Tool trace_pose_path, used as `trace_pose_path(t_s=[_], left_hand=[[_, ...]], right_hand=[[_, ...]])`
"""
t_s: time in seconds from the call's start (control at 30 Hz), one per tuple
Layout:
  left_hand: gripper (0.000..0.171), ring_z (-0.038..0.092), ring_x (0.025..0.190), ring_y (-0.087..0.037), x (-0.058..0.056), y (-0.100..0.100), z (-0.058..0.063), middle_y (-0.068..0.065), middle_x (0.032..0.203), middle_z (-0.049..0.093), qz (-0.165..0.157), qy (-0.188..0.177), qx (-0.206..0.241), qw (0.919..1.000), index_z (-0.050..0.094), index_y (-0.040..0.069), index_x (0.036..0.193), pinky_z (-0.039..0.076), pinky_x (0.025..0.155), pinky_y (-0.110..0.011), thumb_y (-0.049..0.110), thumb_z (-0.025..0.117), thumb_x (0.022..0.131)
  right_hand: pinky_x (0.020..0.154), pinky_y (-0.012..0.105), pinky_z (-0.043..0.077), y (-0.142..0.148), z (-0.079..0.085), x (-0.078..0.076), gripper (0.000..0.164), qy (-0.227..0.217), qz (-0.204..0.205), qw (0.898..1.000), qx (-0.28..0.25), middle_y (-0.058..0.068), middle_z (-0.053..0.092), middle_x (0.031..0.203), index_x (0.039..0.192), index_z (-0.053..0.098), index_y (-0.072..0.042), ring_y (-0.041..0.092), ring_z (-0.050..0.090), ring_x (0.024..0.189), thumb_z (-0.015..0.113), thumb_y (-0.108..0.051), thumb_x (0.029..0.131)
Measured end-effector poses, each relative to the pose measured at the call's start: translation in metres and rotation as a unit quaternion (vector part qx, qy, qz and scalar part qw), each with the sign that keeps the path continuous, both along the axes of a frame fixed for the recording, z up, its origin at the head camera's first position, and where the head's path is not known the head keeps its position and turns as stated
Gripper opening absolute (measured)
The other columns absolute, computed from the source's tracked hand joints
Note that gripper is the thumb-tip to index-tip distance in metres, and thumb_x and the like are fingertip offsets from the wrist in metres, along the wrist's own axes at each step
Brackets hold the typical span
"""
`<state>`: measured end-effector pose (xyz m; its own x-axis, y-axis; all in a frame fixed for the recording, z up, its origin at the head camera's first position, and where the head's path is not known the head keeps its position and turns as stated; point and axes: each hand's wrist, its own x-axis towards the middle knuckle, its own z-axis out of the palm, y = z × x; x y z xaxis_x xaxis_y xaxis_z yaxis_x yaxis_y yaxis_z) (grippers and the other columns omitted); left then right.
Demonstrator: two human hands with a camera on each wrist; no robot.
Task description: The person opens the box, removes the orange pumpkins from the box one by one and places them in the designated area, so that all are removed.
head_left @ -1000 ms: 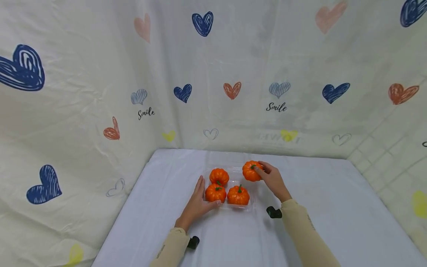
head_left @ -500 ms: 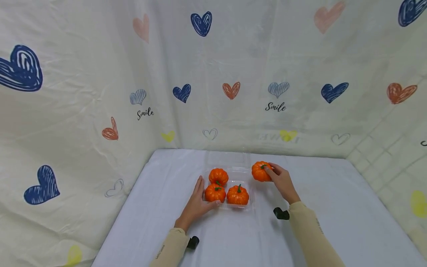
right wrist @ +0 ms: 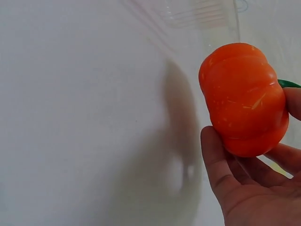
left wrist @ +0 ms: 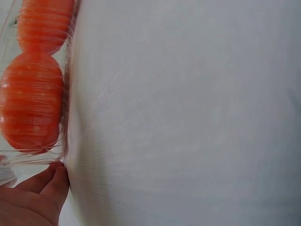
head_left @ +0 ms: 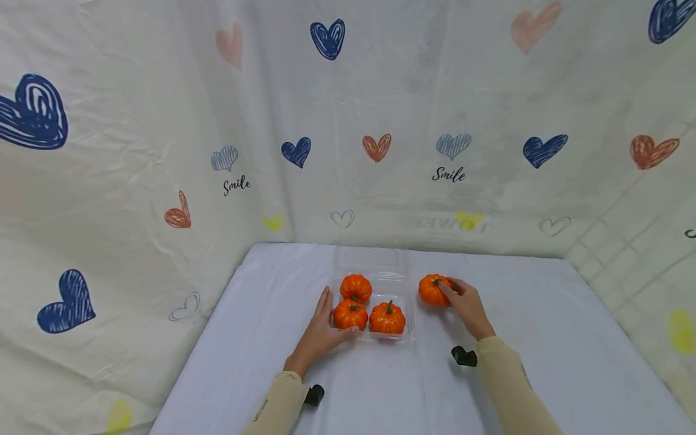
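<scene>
In the head view I see the right hand [head_left: 470, 309], right of centre, gripping an orange pumpkin [head_left: 433, 291] beside a clear plastic box [head_left: 405, 334]. Three other pumpkins [head_left: 387, 319] sit in the box near mid-frame; the left hand [head_left: 321, 339] lies along its left side, fingers straight, gripping nothing.

In the left wrist view, that hand touches the box's corner at lower left.

In the right wrist view, thumb and fingers hold the pumpkin at right, over white cloth [right wrist: 84, 94].

Premises observed as a makeshift booth, building type undeterminable: 1 white-covered surface [head_left: 418, 386] enclosed on 3 visible sides by pale hanging sheeting [head_left: 405, 90] printed with hearts [head_left: 377, 148] and 2 legible "Smile" captions [head_left: 449, 175].
</scene>
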<state>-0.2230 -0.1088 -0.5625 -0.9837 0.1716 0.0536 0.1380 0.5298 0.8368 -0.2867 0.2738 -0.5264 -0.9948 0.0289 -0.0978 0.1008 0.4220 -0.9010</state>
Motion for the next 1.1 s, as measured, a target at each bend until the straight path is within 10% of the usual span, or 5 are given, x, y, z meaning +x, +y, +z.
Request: trace_pose_path(t_s=[1.1], left_hand=[[0.123, 0.018, 0.162, -0.031, -0.001, 0.002, 0.001, 0.0, 0.18, 0.002, 0.006, -0.005, -0.007, 0.9999, 0.012, 0.007, 0.172, 0.029, 0.125, -0.055, 0.062, 0.082, 0.087]], right_hand=[[0.127, 0.055, 0.026, -0.011, -0.045, 0.009, 0.08, 0.049, -0.095, 0.994, 0.02, 0.03, 0.043, 0.162, 0.159, 0.041, 0.009, 0.045, 0.033, 0.154, 0.042, -0.056, 0.113]])
